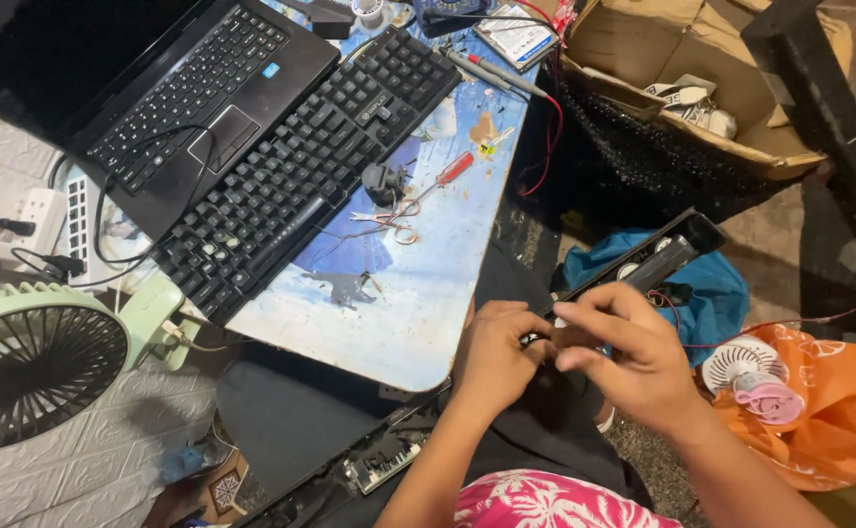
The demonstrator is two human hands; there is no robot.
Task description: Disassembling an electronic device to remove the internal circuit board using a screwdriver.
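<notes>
Both hands pinching one end of black bar [643, 262]: left hand [495, 354], right hand [633, 360]. Keep far end steady, wires beside grip untugged.

A bench [418, 313] with a worn blue-and-white top carries a black laptop [154, 88] at eleven o'clock and a black keyboard [301, 166] just beside it. A red-handled screwdriver [443, 176] and small scissors [394, 217] lie near the keyboard's lower edge. At nine o'clock a pale green fan [37, 357] sits below a white power strip [37, 220]. A cardboard box [682, 68] stands at one o'clock. An orange bag [829, 411] at three o'clock bears a small white-and-pink fan [756, 376], beside blue cloth [721, 293].
</notes>
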